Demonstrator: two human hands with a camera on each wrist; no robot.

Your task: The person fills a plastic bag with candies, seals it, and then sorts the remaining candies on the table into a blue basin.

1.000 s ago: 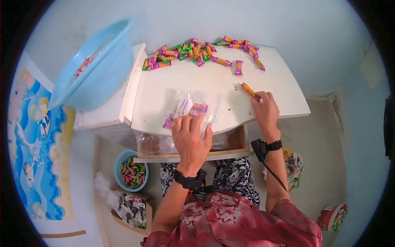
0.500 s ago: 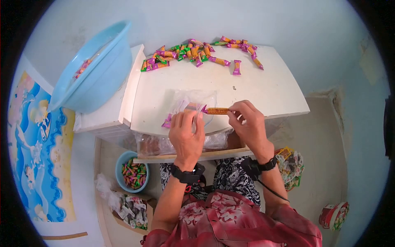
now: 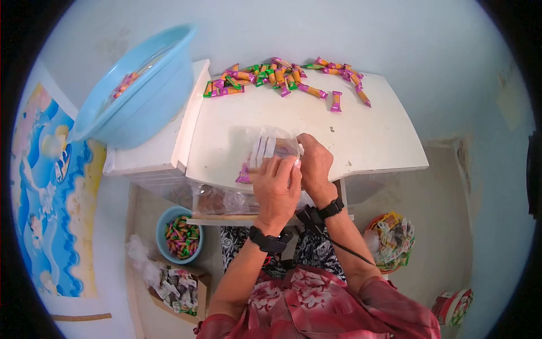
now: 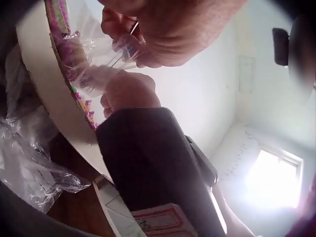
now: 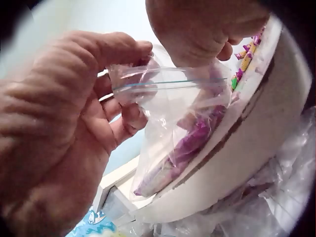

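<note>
A clear zip bag (image 3: 262, 148) with a white-striped panel lies near the table's front edge. Purple-wrapped snack sticks (image 5: 192, 138) show through its plastic. My left hand (image 3: 276, 189) pinches the bag by its mouth, thumb and fingers near the blue zip line (image 5: 173, 83). Close against that mouth is my right hand (image 3: 315, 169), back upward and fingers mostly hidden by the bag and the hand itself. Whether it still holds a snack stick I cannot tell. Loose purple and green snack sticks (image 3: 276, 73) are piled along the table's back edge.
A large blue basin (image 3: 141, 107) leans at the left on a white cabinet. Below the tabletop, an open drawer (image 3: 271, 219) holds clear plastic. On the floor are a small blue tub (image 3: 162, 240) of snack sticks, a cardboard box (image 3: 202, 296) and a basket of wrappers (image 3: 389, 240).
My right hand picked up an orange-and-purple snack stick from the table's right side and brought it left to the bag's mouth. The stick is now out of sight. My left hand stayed at the bag.
</note>
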